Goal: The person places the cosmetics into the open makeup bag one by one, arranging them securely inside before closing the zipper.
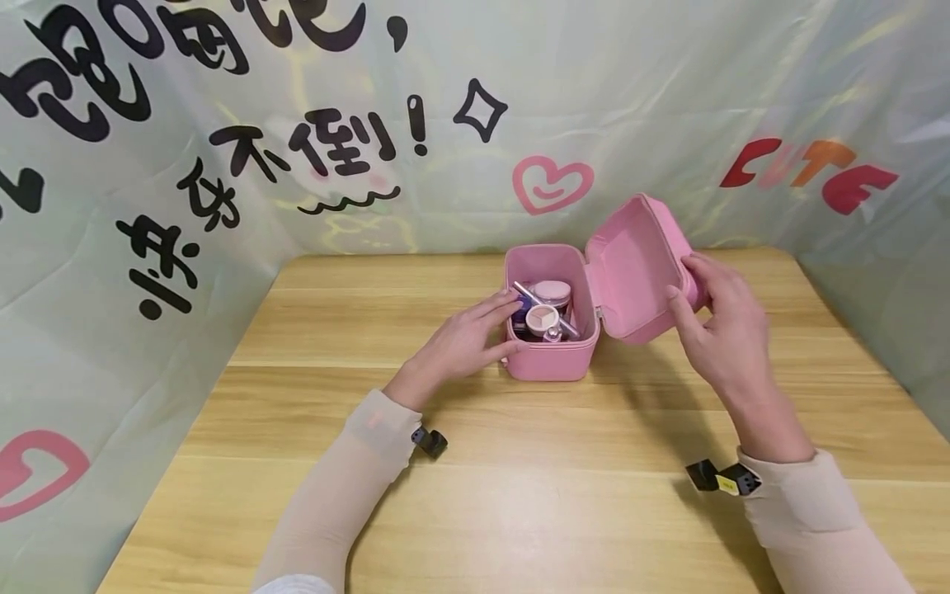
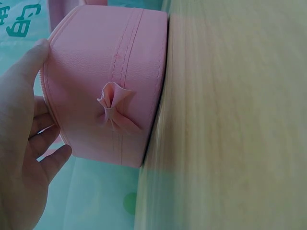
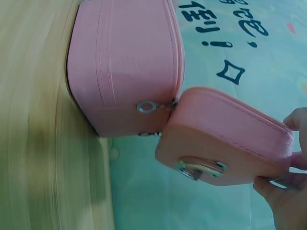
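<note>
1. Your left sleeve [image 1: 319,495] and right sleeve [image 1: 824,520] come in closest, both pale, running up from the bottom edge, with a black wrist device [image 1: 429,442] at the left cuff and a black-and-yellow unit [image 1: 723,478] at the right.
2. And there's the pink case [image 1: 552,363], standing upright on the wood-grain surface [image 1: 475,495], towards its far edge and right of the middle, top wide open!
3. Of your 2 hands, the left hand [image 1: 463,342] is at the case's left side: fingers spread and touching the rim, thumb near the front.
4. Over to your right hand [image 1: 723,326]: it pinches the outer edge of the lid [image 1: 631,264], thumb against fingers, with the lid tilted out to the right on its hinge side.
5. Look inside: a round 3-shade palette [image 1: 543,318] sits up front, a pink-topped jar [image 1: 552,290] behind it, a silver tube [image 1: 525,292] slanting beside them, and a dark blue item [image 1: 521,309] by your left fingertips.
6. Your left wrist view picks up a pink bow [image 2: 112,108] on the case wall; the right catches a ring-shaped zip pull [image 3: 147,107] and the lid's handle [image 3: 201,167].
7. Behind it all hangs a printed cloth [image 1: 460,206], a pink heart [image 1: 552,186] above the case.
</note>
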Action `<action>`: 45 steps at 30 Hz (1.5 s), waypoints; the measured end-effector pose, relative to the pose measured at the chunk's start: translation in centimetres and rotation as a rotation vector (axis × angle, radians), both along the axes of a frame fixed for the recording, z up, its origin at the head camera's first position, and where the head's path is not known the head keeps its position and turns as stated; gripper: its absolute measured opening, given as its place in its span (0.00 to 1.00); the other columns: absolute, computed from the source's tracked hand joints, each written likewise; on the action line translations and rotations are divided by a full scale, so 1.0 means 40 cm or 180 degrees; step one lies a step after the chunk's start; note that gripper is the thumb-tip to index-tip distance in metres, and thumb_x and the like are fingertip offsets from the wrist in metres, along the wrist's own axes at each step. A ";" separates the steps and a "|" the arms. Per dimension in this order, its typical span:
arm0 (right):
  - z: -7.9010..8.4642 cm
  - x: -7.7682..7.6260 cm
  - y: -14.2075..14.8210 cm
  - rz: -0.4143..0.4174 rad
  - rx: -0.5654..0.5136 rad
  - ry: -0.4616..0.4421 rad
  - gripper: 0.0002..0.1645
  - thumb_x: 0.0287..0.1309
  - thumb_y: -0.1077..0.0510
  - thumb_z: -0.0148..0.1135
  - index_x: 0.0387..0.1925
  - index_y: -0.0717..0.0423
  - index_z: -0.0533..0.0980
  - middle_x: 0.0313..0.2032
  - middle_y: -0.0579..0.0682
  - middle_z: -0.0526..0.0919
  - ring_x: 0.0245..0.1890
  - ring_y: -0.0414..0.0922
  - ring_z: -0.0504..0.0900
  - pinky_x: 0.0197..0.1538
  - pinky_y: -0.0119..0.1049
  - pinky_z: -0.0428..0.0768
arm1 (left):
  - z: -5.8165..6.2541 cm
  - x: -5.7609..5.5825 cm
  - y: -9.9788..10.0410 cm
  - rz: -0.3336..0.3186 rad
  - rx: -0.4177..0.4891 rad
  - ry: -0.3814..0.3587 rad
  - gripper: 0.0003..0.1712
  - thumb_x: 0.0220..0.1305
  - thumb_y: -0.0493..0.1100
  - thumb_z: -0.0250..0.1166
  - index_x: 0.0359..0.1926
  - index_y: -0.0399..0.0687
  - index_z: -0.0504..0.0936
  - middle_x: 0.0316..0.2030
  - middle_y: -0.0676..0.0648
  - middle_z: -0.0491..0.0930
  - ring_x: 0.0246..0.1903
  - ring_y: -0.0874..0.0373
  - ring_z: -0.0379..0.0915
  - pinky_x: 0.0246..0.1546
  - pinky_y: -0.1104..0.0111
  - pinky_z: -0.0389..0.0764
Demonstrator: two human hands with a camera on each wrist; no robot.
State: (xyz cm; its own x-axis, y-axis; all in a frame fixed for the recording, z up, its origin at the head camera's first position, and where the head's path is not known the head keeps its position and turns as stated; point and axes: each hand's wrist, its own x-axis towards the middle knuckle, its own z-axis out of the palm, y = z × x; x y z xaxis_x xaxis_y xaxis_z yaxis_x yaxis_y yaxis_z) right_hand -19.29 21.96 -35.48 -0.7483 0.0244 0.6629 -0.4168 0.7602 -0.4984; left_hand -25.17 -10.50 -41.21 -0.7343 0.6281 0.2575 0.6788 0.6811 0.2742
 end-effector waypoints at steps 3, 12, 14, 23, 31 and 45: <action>0.000 -0.003 -0.015 0.0095 -0.0010 0.0222 0.27 0.58 0.61 0.66 0.59 0.64 0.74 0.61 0.59 0.74 0.57 0.58 0.74 0.50 0.11 0.63 | -0.001 0.000 -0.001 -0.0005 0.0014 0.0013 0.42 0.67 0.66 0.57 0.73 0.49 0.64 0.73 0.48 0.57 0.72 0.57 0.49 0.70 0.62 0.55; 0.016 -0.009 -0.069 0.0197 0.0023 0.0493 0.29 0.51 0.64 0.72 0.57 0.62 0.76 0.61 0.57 0.73 0.57 0.57 0.74 0.51 0.26 0.73 | -0.004 0.000 -0.008 0.0001 0.0068 0.0010 0.42 0.66 0.66 0.58 0.72 0.49 0.64 0.73 0.48 0.57 0.72 0.57 0.49 0.70 0.59 0.58; 0.020 -0.011 -0.081 0.0215 0.0017 0.0508 0.29 0.49 0.65 0.72 0.56 0.62 0.76 0.61 0.58 0.73 0.56 0.57 0.74 0.51 0.36 0.79 | -0.004 0.000 -0.008 -0.0004 0.0082 0.0011 0.42 0.66 0.66 0.58 0.72 0.48 0.64 0.73 0.47 0.57 0.72 0.57 0.49 0.70 0.59 0.58; 0.023 -0.014 -0.139 0.0272 0.0236 0.0586 0.31 0.50 0.60 0.72 0.57 0.63 0.74 0.61 0.57 0.74 0.55 0.57 0.76 0.44 0.59 0.81 | -0.008 -0.002 -0.007 -0.0015 0.0043 0.0039 0.42 0.66 0.66 0.57 0.73 0.49 0.64 0.73 0.48 0.57 0.72 0.58 0.48 0.70 0.62 0.56; 0.015 -0.016 -0.188 0.0344 0.0356 0.0696 0.37 0.47 0.58 0.76 0.59 0.61 0.71 0.56 0.60 0.78 0.50 0.59 0.79 0.41 0.59 0.80 | -0.009 0.000 -0.001 -0.0018 0.0029 0.0105 0.42 0.67 0.66 0.57 0.72 0.48 0.64 0.73 0.46 0.57 0.71 0.54 0.52 0.69 0.60 0.60; -0.017 -0.027 -0.248 0.0882 0.1042 0.0966 0.36 0.47 0.58 0.77 0.57 0.67 0.72 0.55 0.62 0.77 0.53 0.58 0.77 0.53 0.55 0.79 | 0.005 -0.002 -0.006 -0.0042 -0.0009 0.0183 0.41 0.68 0.65 0.56 0.72 0.48 0.64 0.73 0.47 0.58 0.70 0.53 0.57 0.68 0.62 0.63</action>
